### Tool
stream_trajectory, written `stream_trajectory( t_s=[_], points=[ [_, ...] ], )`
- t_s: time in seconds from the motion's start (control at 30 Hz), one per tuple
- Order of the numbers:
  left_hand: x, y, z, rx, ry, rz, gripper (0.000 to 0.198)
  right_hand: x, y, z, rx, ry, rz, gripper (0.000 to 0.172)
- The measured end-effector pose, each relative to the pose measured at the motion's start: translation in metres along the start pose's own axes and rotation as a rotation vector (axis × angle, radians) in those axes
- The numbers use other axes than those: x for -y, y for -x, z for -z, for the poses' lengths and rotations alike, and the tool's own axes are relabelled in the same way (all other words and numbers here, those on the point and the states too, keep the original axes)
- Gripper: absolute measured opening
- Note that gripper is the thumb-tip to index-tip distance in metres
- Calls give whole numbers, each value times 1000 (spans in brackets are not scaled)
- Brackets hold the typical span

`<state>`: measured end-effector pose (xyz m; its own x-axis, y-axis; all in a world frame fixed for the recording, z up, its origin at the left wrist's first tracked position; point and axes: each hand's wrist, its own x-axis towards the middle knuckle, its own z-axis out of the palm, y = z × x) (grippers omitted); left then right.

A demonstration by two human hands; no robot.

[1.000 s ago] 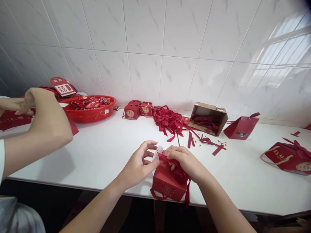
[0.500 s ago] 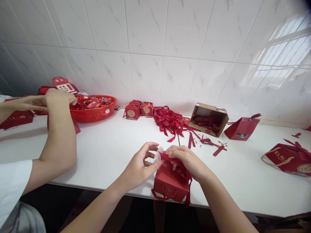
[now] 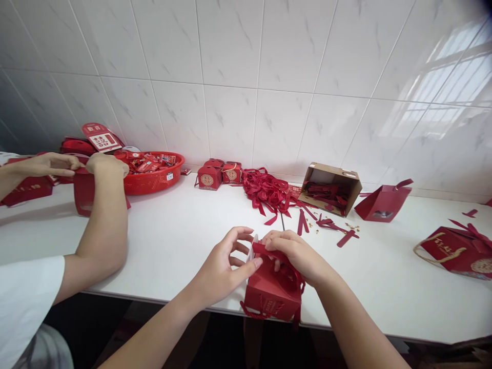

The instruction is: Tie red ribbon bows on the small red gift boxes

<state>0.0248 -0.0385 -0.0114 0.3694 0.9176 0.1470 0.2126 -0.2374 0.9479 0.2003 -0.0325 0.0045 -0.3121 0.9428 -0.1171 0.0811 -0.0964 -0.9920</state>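
A small red gift box (image 3: 271, 292) stands at the near edge of the white table (image 3: 180, 230). My left hand (image 3: 223, 264) pinches a white flap and the end of a red ribbon (image 3: 265, 249) at the box's top left. My right hand (image 3: 294, 256) is closed on the same ribbon over the top of the box. Ribbon tails hang down the box's right side.
A person at the left in a white sleeve holds a red box (image 3: 83, 189) with both hands. Behind are a red basket of sweets (image 3: 151, 177), finished red boxes (image 3: 215, 174), a ribbon pile (image 3: 267, 192), a cardboard box (image 3: 330, 187), a tipped red box (image 3: 382, 202) and a red bag (image 3: 457, 251).
My hands and the box have shifted slightly down toward the table edge. The person at the left has lowered both hands and now holds a red box upright on the table.
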Motion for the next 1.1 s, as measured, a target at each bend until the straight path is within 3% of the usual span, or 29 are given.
stream_trajectory(
  t_s=[0.13, 0.27, 0.4, 0.47, 0.57, 0.63, 0.7, 0.83, 0.93, 1.0, 1.1],
  points=[
    [-1, -6, 1, -23, 78, 41, 30, 4, 0, -3, -1, 33, -7, 15],
    [-3, -14, 2, 35, 97, 56, 27, 3, 0, -5, -7, 114, -7, 16],
    [2, -19, 10, 40, 28, -1, 20, 1, 7, -3, -138, 284, 142, 20],
    [11, -19, 21, -20, -101, -12, 18, 0, 18, 3, -273, 274, 285, 19],
    [32, -14, 47, -155, -482, 13, 16, -11, 42, 19, -514, 229, 433, 16],
    [45, -12, 62, -180, -722, 88, 17, -24, 57, 32, -624, 256, 386, 18],
    [53, -10, 68, -181, -790, 107, 17, -40, 67, 42, -646, 284, 267, 25],
    [43, -14, 45, -180, -412, -9, 25, -61, 67, 41, -516, 275, 150, 38],
    [24, -19, 16, -49, -112, -20, 28, -60, 58, 26, -422, 210, 159, 37],
    [15, -21, 1, 14, 3, -11, 27, -56, 53, 17, -425, 157, 147, 37],
    [11, -23, -9, 19, 82, -6, 26, -55, 48, 12, -444, 74, 125, 41]
  ],
)
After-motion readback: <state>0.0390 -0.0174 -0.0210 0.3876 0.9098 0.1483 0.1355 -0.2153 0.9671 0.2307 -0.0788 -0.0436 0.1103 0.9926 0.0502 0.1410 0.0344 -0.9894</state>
